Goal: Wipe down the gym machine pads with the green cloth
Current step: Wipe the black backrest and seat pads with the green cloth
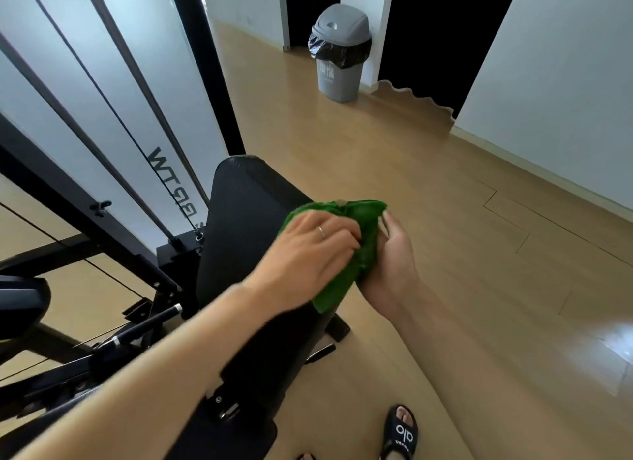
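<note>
Both hands, left hand (pixel 310 250) and right hand (pixel 390 267), bunch green cloth (pixel 356 240) over black pad (pixel 239 216), wooden floor (pixel 428 192).

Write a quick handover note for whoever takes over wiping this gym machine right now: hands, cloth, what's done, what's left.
Left hand: fingers curled into the green cloth, holding it.
Right hand: cupped round the cloth's right side, fingers curled on it.
Cloth: bunched between both hands, over the right edge of the long black pad.
Done: cannot tell how much of the pad has been wiped.
Left: spread the cloth and wipe the long pad, then the smaller pad at far left.
</note>
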`<action>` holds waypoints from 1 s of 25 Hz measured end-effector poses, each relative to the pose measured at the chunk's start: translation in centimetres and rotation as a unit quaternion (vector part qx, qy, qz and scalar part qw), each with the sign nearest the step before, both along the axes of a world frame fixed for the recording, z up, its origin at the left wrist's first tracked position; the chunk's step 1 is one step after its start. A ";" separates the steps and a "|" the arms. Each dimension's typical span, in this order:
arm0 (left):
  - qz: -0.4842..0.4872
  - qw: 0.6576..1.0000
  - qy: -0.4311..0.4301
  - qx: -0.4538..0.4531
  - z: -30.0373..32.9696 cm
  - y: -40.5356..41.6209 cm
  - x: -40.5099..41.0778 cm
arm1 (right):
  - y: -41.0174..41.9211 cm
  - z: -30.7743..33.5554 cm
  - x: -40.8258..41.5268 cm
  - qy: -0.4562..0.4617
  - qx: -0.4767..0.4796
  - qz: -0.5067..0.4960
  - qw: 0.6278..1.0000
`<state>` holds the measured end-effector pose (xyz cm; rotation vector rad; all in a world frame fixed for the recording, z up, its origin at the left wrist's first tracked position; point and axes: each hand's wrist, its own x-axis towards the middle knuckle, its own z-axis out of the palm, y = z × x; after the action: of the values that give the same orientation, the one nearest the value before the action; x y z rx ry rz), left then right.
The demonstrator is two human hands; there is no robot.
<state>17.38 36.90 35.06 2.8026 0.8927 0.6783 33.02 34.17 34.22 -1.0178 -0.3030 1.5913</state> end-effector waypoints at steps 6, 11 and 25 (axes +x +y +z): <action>0.211 0.975 -0.056 -0.043 0.8 7.9 -3.4 | -0.1 -0.3 -0.6 -0.081 -0.014 0.044 0.996; 0.159 0.977 -0.126 -0.061 -0.5 -2.0 0.3 | -0.2 1.2 -0.8 -0.105 -0.009 0.048 0.993; 0.320 0.894 -0.295 -0.111 -1.2 11.3 -5.2 | 5.2 4.4 -4.3 -0.589 0.042 0.294 0.752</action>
<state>12.21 48.21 33.82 1.8745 1.6075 1.3072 28.68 39.38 38.64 -1.8831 -1.6792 1.1861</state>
